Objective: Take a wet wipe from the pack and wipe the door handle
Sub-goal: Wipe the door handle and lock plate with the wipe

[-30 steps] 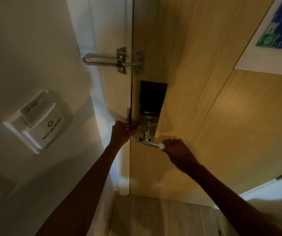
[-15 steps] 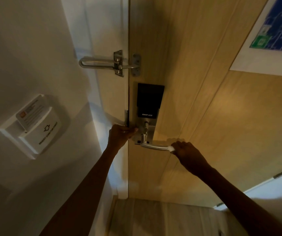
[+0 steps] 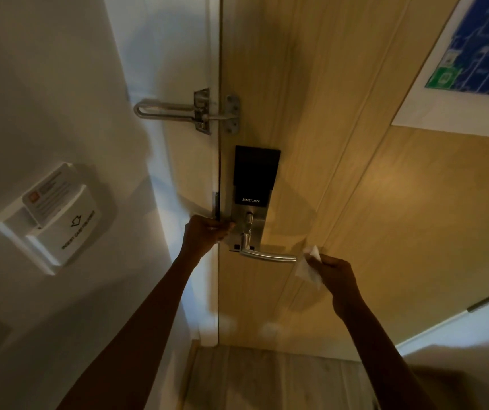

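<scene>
At frame centre, the right hand (image 3: 336, 276) pinches a white wet wipe (image 3: 308, 266) just beside the door handle (image 3: 266, 255) tip. The left hand (image 3: 204, 235) is closed on the door edge (image 3: 219, 179).

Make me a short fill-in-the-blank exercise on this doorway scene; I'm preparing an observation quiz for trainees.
1. The white wet wipe is held in the ____ hand.
2. The wipe sits just past the free end of the metal ____.
3. The left hand grips the ____ of the door, beside the lock plate.
4. The black panel above the lever reads SMART ____.

Missing words: right; door handle; edge; LOCK
</scene>
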Motion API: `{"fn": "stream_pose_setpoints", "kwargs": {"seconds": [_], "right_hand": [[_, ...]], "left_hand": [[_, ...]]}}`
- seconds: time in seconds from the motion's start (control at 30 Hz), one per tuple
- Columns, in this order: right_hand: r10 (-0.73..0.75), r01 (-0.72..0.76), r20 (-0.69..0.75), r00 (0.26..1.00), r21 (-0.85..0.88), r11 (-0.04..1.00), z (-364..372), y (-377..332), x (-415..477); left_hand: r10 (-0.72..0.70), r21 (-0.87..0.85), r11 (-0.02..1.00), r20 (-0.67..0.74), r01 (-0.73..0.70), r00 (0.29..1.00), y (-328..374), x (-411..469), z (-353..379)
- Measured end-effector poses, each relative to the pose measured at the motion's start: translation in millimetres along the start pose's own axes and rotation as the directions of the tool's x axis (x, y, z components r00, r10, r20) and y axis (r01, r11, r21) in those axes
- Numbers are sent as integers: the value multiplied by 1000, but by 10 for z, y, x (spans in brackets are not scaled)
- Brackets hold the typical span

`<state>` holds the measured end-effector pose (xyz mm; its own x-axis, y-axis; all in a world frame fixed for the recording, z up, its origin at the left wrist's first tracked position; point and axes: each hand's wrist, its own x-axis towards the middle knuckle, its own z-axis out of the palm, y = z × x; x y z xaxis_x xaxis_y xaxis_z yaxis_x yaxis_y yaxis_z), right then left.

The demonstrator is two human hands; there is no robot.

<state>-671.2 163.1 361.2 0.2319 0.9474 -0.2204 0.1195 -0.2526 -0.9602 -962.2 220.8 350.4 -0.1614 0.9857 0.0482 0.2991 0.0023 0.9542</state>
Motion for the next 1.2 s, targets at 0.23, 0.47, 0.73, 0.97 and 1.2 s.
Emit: {"fn": "stream_pose_setpoints", "kwargs": {"seconds": [0.23,0.47,0.73,0.97,1.2], "right_hand": [[-76,77,-124,989,5,997,499,76,-381],[-200,172,-31,979,-392,903,371,56,-248],[-475,318,-43,879,-691,650,496,-519,-199],[-446,300,-69,892,-648,701,1120,-331,-234],[-491,356,-87,867,-580,732,1479,-246,-238]], "left_hand": [[-14,-29,999,-46,13,999,11,-45,41],[38,42,998,-47,-36,998,32,-60,37],[-3,9,1000,-15,3,1000,30,-50,13],[21,15,1000,69,-22,997,46,20,-69],[80,48,995,78,-84,994,46,17,-85]]}}
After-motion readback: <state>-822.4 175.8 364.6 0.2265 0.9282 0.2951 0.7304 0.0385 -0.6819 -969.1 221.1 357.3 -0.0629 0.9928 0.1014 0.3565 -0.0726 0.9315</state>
